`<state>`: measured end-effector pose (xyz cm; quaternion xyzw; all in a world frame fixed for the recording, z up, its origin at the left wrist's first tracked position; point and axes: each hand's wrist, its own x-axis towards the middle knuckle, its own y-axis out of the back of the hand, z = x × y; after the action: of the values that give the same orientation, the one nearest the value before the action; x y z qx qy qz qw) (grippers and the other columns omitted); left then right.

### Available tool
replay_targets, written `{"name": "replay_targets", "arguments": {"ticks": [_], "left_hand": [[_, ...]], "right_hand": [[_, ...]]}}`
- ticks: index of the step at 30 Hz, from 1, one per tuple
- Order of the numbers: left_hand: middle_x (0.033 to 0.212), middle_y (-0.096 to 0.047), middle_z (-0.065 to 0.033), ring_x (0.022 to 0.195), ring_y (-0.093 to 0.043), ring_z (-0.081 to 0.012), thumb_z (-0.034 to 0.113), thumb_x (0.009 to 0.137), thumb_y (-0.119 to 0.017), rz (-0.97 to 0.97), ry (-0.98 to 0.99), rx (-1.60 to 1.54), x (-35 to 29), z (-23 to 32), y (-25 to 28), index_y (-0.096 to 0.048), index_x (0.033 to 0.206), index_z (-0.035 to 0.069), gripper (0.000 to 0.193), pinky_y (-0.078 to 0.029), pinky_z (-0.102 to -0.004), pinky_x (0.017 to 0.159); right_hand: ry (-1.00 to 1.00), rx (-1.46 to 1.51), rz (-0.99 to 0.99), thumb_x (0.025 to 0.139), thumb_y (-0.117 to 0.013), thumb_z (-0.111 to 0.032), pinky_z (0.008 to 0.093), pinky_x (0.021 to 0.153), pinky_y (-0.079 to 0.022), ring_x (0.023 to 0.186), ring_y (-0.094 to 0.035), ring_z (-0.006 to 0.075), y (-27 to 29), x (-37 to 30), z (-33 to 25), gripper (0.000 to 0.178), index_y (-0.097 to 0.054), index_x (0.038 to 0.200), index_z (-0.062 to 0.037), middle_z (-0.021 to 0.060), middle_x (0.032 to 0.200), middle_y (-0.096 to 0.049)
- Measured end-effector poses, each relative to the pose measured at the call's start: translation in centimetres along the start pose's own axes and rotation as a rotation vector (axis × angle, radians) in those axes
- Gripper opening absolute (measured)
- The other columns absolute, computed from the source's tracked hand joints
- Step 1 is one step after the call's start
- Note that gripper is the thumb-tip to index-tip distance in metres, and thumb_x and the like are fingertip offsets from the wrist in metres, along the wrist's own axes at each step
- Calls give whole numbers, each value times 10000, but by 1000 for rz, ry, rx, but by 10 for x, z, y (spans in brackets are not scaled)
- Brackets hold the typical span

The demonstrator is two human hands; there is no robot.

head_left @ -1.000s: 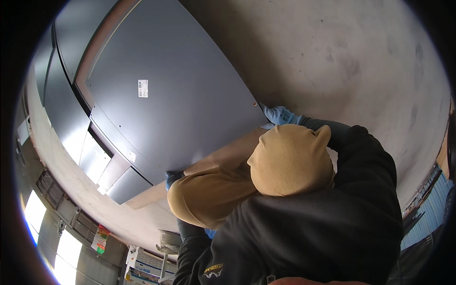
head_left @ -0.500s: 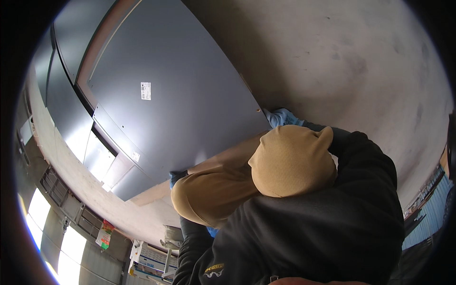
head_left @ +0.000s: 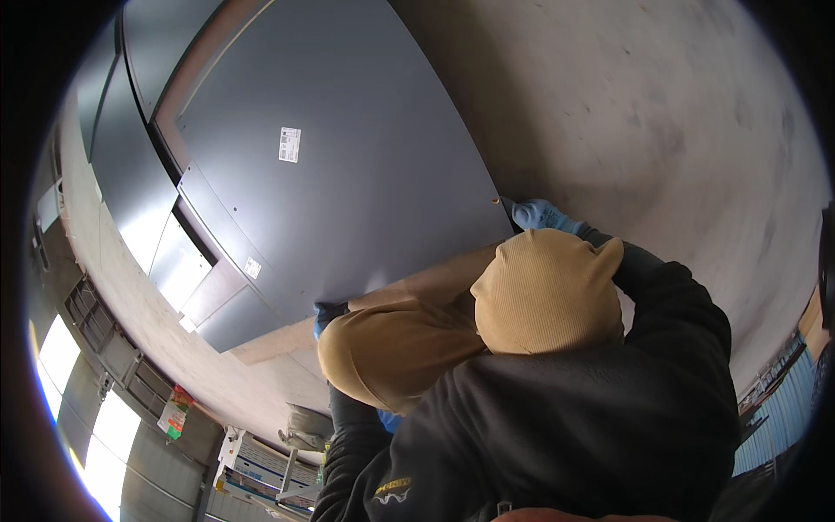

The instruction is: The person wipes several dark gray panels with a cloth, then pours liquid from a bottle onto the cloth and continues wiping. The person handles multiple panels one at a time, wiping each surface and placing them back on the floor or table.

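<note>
A large dark grey sheet panel [head_left: 365, 174] with a white label lies in front of me over brown board [head_left: 435, 277]. My left hand [head_left: 329, 317], in a blue and dark glove, is closed over the panel's near edge beside my bent left knee. At the panel's near right corner, by a small hole, my right hand [head_left: 546, 217] in a blue glove grips the edge. Its fingertips are partly hidden. Both knees, in tan trousers, are bent close to the panel's near side.
More grey panels [head_left: 161, 52] lie at the far left, beyond a dark gap. Bare concrete floor [head_left: 661, 130] stretches to the right. A ladder-like frame [head_left: 291, 474] and boxes [head_left: 261, 461] stand at lower left. Blue corrugated sheeting [head_left: 783, 409] shows at the right rim.
The view has turned slightly, so the panels sit further right in the picture. Both hands remain at the same places on the panel's edge.
</note>
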<state>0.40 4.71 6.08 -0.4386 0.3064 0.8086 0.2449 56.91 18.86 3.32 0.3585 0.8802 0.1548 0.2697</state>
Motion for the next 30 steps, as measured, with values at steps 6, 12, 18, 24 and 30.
{"name": "replay_targets", "arguments": {"ticks": [6, 12, 18, 24, 30], "left_hand": [[1102, -733, -105, 822, -636, -188, 472, 1063, -605, -18, 8, -47, 5, -4, -1, -677, 1295, 27, 507, -495, -342, 720], [1127, -740, -114, 839, -649, -194, 486, 1063, -600, -36, 13, -106, 8, -5, -5, -672, 1304, 22, 528, -503, -348, 732], [1152, -748, -123, 857, -662, -201, 500, 1063, -595, -63, 17, -265, 23, -21, 0, -666, 1314, 18, 548, -511, -353, 744], [1332, -704, -128, 1129, -707, -273, 542, 1078, -524, -189, -15, -204, 28, -23, 10, -617, 1391, 3, 630, -558, -389, 892], [1367, -693, -143, 1186, -699, -301, 499, 1108, -476, -25, -24, -40, 29, -21, 10, -603, 1420, 9, 594, -570, -437, 940]], "right_hand": [[19, 103, 159, 1060, -582, -333, 451, 949, -565, 1010, -719, 406, 9, 31, 7, 541, -505, 1466, 16, 254, 1142, -725], [-42, 221, 530, 1039, -617, -245, 458, 901, -564, 1018, -713, 430, -3, 77, -14, 416, -575, 1374, -1, 269, 1144, -711], [45, 249, 528, 1030, -608, -165, 437, 833, -570, 970, -720, 391, -11, 88, -14, 283, -605, 1255, 7, 234, 1071, -708], [-84, 155, 284, 1044, -586, -245, 430, 883, -563, 1037, -705, 416, 22, 88, -20, 343, -619, 1260, 19, 239, 1141, -712], [-66, 97, 536, 1058, -604, -349, 393, 1122, -473, 1360, -589, 358, 92, 164, -27, 550, -560, 1450, 33, 235, 1450, -617]]}}
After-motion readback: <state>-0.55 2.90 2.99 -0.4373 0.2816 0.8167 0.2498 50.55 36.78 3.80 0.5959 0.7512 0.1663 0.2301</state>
